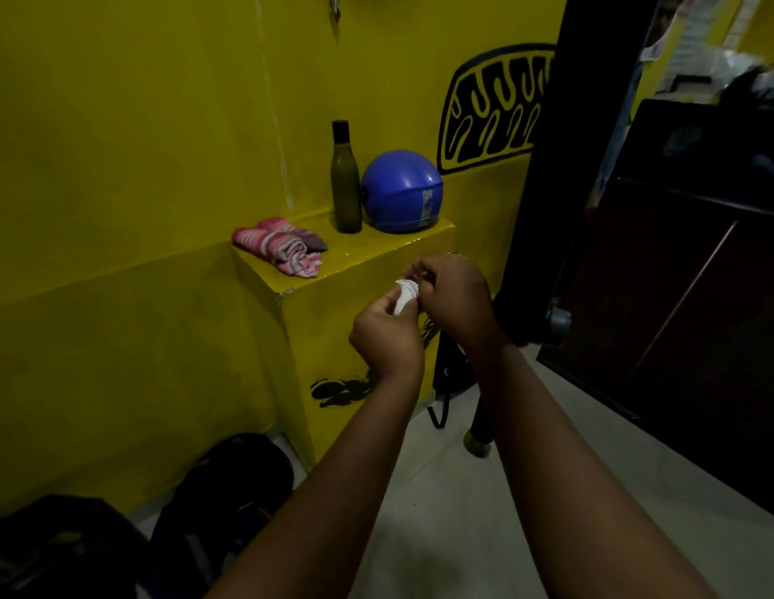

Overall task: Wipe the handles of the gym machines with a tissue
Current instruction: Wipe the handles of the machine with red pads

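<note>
This looks like the drop-off corner of a small gym: bright yellow walls [117, 144] carry bold black painted graphics [493, 114] at the upper right, and the floor [441, 490] is pale tile. On a built-in yellow ledge [367, 252] in the middle of the frame stand a dark drinking bottle [345, 183] and a blue rounded helmet or ball [402, 192], with a folded pink striped towel [281, 248] to their left. Dark bags [221, 482] lie on the floor against the wall at the lower left, and a dark door panel [679, 274] fills the right side.
</note>
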Available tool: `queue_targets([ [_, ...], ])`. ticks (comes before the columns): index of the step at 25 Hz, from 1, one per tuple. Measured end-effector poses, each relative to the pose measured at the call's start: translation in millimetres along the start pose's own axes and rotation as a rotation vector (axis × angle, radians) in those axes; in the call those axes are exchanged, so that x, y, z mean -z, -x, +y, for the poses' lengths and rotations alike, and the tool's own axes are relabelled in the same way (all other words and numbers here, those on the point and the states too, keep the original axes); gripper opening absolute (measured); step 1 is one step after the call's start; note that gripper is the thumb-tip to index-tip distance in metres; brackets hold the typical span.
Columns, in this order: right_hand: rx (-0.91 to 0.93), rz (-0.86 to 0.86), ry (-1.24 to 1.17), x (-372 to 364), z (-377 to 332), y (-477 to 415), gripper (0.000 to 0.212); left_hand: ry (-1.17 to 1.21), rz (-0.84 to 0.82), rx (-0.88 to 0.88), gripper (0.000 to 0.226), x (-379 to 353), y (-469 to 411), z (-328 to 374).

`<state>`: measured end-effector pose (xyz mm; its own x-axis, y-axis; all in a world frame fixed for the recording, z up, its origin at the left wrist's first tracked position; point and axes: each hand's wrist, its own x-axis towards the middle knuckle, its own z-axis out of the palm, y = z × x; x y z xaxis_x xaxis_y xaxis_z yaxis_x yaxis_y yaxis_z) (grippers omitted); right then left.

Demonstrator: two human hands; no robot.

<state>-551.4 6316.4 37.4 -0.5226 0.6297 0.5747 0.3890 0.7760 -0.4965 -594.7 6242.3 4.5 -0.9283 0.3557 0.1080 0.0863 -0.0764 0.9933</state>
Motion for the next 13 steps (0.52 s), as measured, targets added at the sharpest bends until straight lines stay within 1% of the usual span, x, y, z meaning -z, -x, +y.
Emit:
queue_targets([
  [1, 0.068, 0.021, 0.021, -2, 1, 4, 0.021, -0.046, -0.021, -0.081, 0.03, 4, 0, 0],
  [3, 0.162, 0.064, 0.047, -10, 1, 16, 0.028, -0.091, -0.056, -0.16, 0.027, 12, 0, 2],
  [5, 0.154, 0.112, 0.049, -17, -2, 27, 0.038, -0.049, -0.109, -0.153, 0.025, 20, -7, 4],
  [7, 0.112, 0.181, 0.019, -21, -9, 35, 0.036, 0.035, -0.201, -0.127, 0.023, 31, -15, 8],
  [8, 0.081, 0.212, -0.042, -22, -15, 38, 0.031, 0.075, -0.245, -0.12, 0.023, 37, -17, 11],
  [10, -0.044, 0.238, -0.286, -25, -31, 44, 0.023, 0.149, -0.308, -0.1, 0.022, 51, -20, 14],
  [13, -0.298, 0.157, -0.723, -32, -52, 49, 0.018, 0.197, -0.349, -0.065, 0.021, 77, -19, 20],
])
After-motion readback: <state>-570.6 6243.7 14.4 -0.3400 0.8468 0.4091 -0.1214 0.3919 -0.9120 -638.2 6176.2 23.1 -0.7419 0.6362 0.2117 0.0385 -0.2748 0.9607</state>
